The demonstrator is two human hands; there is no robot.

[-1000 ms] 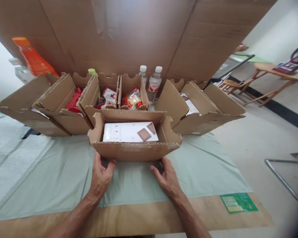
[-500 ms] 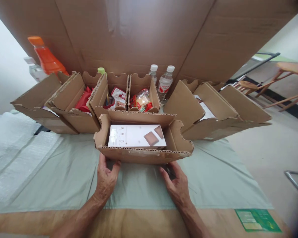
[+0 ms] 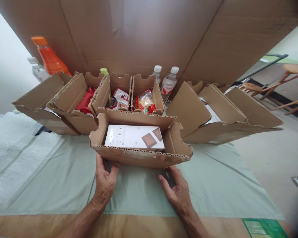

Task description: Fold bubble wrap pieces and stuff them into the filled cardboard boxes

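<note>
Cardboard bin point(image 3: 141, 159) holds a white box point(image 3: 131, 137), left hand point(image 3: 105, 185) and right hand point(image 3: 179, 192) at its base, fingers apart.

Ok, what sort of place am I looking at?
Probably a makeshift indoor workstation: a cardboard panel stands behind a row of open cardboard bins, and a pale cloth lies over a wooden tabletop.

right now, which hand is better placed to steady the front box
Left, probably: the left hand has fingers and thumb close to the front box, while the right hand has its thumb farther off. Actual contact is unclear.
</note>
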